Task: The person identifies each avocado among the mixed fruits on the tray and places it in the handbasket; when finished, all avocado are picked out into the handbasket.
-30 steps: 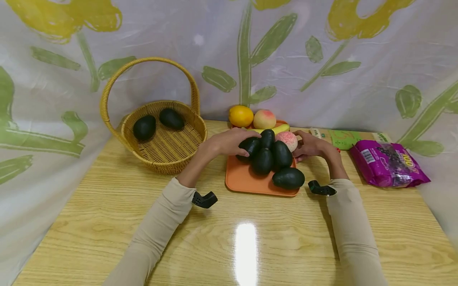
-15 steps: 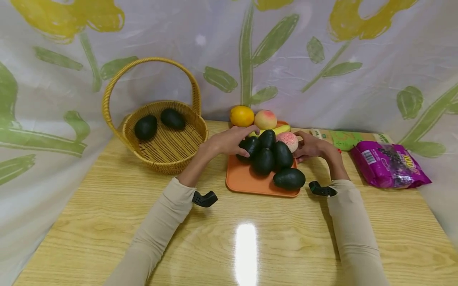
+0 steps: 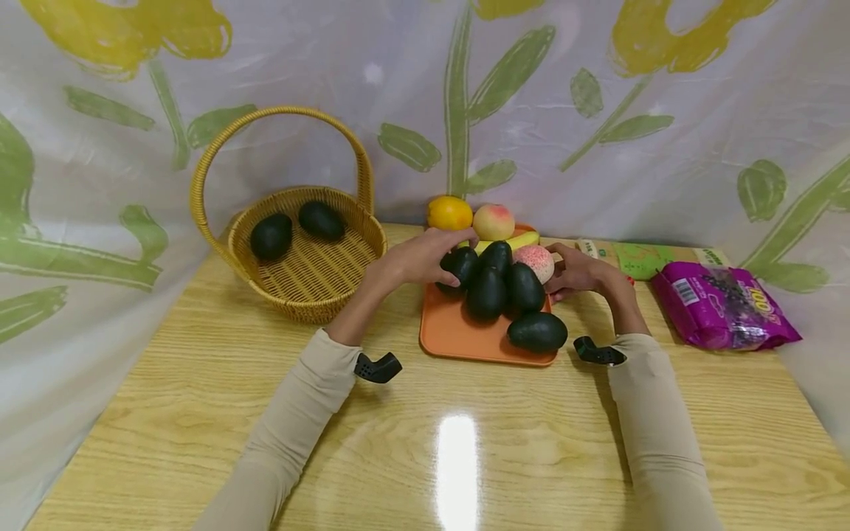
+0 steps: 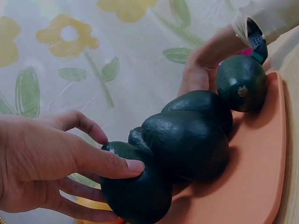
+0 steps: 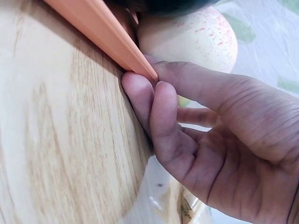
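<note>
An orange tray point(image 3: 458, 335) bears several dark green avocados, a pink-speckled peach point(image 3: 534, 263), another peach point(image 3: 493, 221), a yellow banana point(image 3: 524, 239) and a lemon point(image 3: 449, 213). My left hand point(image 3: 420, 258) grips the leftmost avocado point(image 3: 458, 270), thumb on its near side and fingers around the far side. In the left wrist view, that avocado point(image 4: 140, 191) touches its neighbours. My right hand point(image 3: 575, 270) is at the tray's right side, beside the speckled peach. Seen from the right wrist, its thumb and fingers pinch the tray rim point(image 5: 133, 58).
A wicker basket point(image 3: 308, 306) with a tall handle stands on the left, two avocados point(image 3: 271, 237) inside. On the right lie a purple packet point(image 3: 724, 304) and a flat green-and-brown package point(image 3: 640, 258). A flowered cloth point(image 3: 412, 88) hangs behind the wooden table point(image 3: 372, 442).
My left hand and its avocado have shifted slightly up and to the left. The middle avocado has slid a little leftward. My right hand stays at the tray's rim.
</note>
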`<state>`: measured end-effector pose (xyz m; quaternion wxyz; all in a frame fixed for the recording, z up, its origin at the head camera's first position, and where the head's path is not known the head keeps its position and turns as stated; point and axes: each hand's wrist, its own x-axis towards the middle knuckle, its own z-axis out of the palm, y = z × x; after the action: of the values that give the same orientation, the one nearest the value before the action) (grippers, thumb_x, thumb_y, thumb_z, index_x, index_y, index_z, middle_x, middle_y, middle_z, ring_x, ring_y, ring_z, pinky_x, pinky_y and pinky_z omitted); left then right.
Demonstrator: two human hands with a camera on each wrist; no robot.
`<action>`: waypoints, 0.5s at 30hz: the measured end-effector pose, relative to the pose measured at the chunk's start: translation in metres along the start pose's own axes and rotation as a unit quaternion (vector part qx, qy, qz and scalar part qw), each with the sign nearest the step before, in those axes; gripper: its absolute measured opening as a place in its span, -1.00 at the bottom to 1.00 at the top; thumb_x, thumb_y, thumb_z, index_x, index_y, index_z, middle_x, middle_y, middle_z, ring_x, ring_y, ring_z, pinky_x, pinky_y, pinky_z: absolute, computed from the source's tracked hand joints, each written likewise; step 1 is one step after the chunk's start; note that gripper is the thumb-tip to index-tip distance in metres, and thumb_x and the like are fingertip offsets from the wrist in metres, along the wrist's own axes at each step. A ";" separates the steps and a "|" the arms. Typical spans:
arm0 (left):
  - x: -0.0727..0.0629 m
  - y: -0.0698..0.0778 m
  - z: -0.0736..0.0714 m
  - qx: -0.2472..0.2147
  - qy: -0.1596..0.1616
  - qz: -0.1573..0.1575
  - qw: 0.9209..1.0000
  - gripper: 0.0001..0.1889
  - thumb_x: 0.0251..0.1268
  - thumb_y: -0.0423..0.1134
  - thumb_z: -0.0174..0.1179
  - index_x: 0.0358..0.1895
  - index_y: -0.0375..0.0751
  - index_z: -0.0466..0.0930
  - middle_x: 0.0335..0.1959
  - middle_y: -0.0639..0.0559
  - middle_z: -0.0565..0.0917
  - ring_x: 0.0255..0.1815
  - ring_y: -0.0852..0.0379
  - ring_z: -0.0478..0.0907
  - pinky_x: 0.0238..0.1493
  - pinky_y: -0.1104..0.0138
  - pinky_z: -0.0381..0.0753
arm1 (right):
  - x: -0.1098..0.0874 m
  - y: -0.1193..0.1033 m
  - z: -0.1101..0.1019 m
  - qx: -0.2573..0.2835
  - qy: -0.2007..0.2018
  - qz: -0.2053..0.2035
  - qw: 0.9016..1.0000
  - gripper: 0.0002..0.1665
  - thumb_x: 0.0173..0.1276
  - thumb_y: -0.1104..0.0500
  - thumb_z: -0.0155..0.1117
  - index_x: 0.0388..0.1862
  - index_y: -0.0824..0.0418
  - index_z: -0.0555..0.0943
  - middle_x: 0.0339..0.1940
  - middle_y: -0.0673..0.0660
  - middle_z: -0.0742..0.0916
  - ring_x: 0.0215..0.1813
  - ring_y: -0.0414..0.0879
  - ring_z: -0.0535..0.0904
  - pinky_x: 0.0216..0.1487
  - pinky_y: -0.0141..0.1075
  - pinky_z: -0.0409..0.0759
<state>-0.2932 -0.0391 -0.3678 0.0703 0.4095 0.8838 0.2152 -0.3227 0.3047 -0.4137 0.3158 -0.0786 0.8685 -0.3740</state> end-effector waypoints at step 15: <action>-0.019 0.006 -0.026 -0.014 0.049 -0.013 0.999 -0.35 0.21 -0.02 0.54 0.32 -0.06 0.50 -0.11 -0.13 0.68 -0.12 -0.07 0.58 -0.03 0.15 0.58 | 0.000 0.000 0.000 0.000 -0.006 -0.003 1.000 0.08 0.40 0.31 0.37 0.67 0.26 -0.09 0.05 0.28 0.63 -0.27 -0.17 0.73 -0.16 -0.34 0.77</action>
<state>-0.2842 -0.0581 -0.3431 0.0356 0.3858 0.8883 0.2466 -0.3222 0.3043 -0.4136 0.3195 -0.0833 0.8667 -0.3740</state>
